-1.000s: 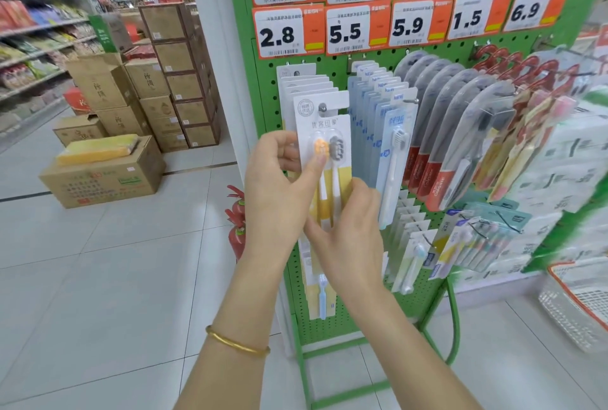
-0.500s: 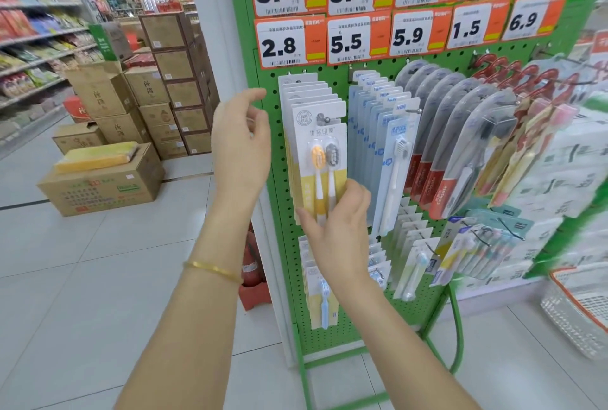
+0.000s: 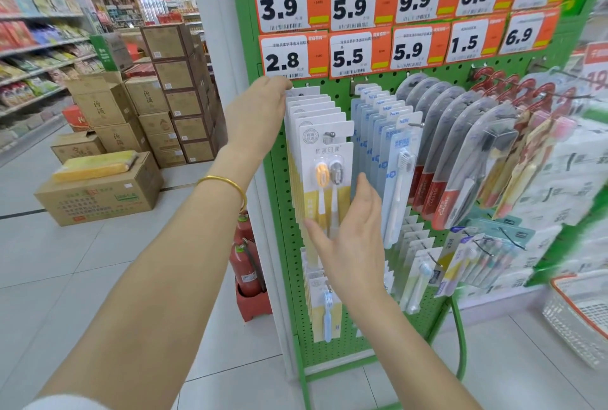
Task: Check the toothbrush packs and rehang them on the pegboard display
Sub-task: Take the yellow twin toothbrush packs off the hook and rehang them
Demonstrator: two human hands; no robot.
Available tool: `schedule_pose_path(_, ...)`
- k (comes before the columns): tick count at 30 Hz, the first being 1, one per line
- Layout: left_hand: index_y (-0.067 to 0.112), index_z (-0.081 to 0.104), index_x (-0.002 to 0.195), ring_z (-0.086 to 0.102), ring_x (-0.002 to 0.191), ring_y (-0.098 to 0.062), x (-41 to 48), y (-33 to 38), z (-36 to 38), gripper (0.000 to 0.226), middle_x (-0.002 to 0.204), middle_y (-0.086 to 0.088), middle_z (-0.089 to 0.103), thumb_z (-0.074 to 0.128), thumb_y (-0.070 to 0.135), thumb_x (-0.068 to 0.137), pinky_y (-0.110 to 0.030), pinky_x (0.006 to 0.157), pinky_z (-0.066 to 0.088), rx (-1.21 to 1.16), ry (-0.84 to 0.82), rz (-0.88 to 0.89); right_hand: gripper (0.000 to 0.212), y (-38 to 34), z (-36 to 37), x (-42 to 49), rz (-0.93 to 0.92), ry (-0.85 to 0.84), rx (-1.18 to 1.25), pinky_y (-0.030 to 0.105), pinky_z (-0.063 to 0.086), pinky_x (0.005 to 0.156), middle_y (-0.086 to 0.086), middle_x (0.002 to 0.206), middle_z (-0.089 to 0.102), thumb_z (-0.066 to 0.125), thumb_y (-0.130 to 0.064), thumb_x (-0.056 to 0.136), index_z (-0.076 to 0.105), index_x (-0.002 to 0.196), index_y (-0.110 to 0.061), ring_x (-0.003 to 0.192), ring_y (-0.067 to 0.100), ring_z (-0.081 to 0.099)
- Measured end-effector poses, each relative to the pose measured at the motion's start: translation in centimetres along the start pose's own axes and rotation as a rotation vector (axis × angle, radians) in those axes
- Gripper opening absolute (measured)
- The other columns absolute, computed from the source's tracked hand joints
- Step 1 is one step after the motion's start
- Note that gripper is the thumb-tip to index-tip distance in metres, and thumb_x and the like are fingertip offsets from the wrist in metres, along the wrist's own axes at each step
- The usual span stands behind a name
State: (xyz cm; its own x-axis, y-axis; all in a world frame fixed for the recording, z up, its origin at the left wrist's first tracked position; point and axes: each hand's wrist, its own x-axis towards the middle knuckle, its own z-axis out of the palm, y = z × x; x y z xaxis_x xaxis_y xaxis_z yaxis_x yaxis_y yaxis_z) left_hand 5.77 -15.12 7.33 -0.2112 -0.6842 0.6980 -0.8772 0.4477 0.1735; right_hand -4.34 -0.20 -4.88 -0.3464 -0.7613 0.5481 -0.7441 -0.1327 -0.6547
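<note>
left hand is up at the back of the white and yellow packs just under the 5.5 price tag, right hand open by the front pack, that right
Not quite. The head view shows the left hand at the back of the white and yellow packs just under the 2.8 price tag, not 5.5. The right hand is open by the front pack.

White-tiled shop floor (image 3: 82, 278), stacked cartons (image 3: 171, 93)
</note>
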Motion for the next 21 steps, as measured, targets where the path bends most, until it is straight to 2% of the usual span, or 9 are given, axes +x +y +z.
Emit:
schedule_pose_path(12,0.014,0.054,0.115,0.057,0.089,-0.028,1.1,-0.2,0.7,0.025,0.102,-0.006,0.062,0.037,0.024,0.100,-0.031,0.063,0.034,0.047,-0.003,-0.040,0.089,0.1,-0.7,-0.1,-0.026,-0.037,0.017,0.018,0.013,0.107,0.007,0.153,0.018,0.060,-0.041,0.088,0.003,0.150,-0.010,0.141,0.016,0.016)
schedule_pose_path(18,0.012,0.056,0.108,0.057,0.094,-0.027,1.6,0.1,0.9,0.022,0.103,-0.005,0.063,0.042,0.026,0.098,-0.033,0.066,0.034,-0.040,-0.021,-0.145,0.087,-0.1,-0.7,-0.1,-0.013,-0.040,0.019,0.023,0.021,0.109,0.007,0.152,0.021,0.060,-0.041,0.089,0.006,0.150,-0.010,0.140,0.018,0.022)
schedule_pose_path(21,0.013,0.057,0.106,0.056,0.094,-0.026,1.5,0.3,0.6,0.020,0.105,-0.004,0.064,0.043,0.025,0.098,-0.033,0.066,0.033,-0.061,0.000,-0.176,0.087,-0.1,-0.8,-0.2,-0.010,-0.036,0.022,0.021,0.018,0.108,0.008,0.152,0.021,0.060,-0.041,0.089,0.007,0.150,-0.009,0.141,0.018,0.021)
